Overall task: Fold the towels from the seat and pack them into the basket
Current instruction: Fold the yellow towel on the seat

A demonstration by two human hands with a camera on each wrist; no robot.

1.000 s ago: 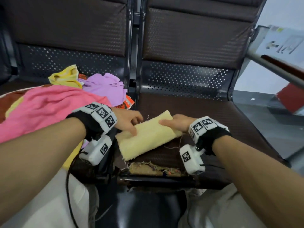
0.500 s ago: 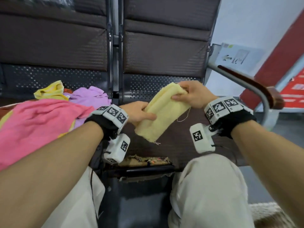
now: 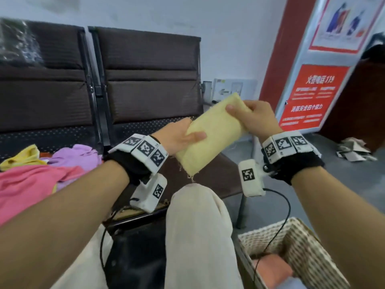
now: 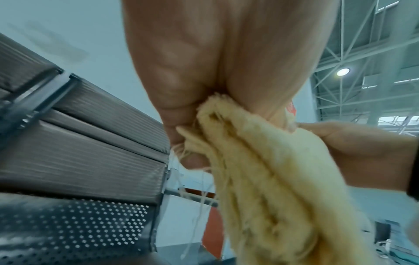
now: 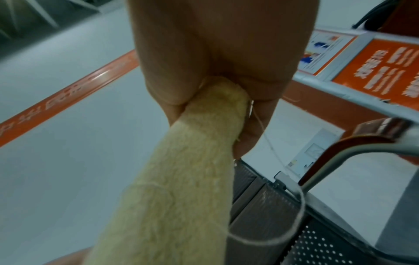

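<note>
Both hands, the left hand (image 3: 179,136) and right hand (image 3: 255,119), pinch a folded yellow towel (image 3: 210,138) in mid-air above the seat (image 3: 218,176). The wicker basket (image 3: 308,249) already holds something orange; pink, purple and yellow towels (image 3: 41,174) remain unfolded.

red sign (image 3: 308,97) reads "119", rest blurred

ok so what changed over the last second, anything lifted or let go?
The folded yellow towel went from lying on the seat to held up in the air, carried right toward the basket. Both hands now grip it: left hand on its lower part, right hand on the upper end. Nothing was let go. The pile of towels on the left seat stayed put.
</note>
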